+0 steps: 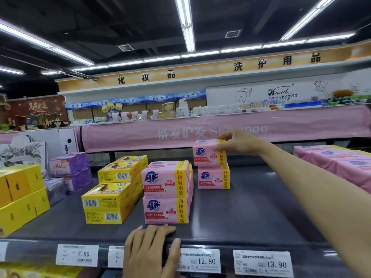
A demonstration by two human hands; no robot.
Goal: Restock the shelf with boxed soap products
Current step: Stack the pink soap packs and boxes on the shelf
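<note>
My right hand [239, 142] reaches deep over the dark shelf [251, 207] and grips a pink soap box [206, 154] by its right end. That box sits on top of another pink soap box [213, 178] at the back of the shelf. A stack of two bigger-looking pink soap boxes [166, 192] stands near the front. My left hand [149, 251] rests on the shelf's front edge, fingers on top and thumb hooked over the rail, just below that front stack.
Yellow boxes [114, 190] are stacked left of the pink stack, with more yellow boxes [20, 195] and purple packs [68, 169] further left. A row of pink packs [337, 165] lies at the right. Price tags [263, 262] line the shelf rail.
</note>
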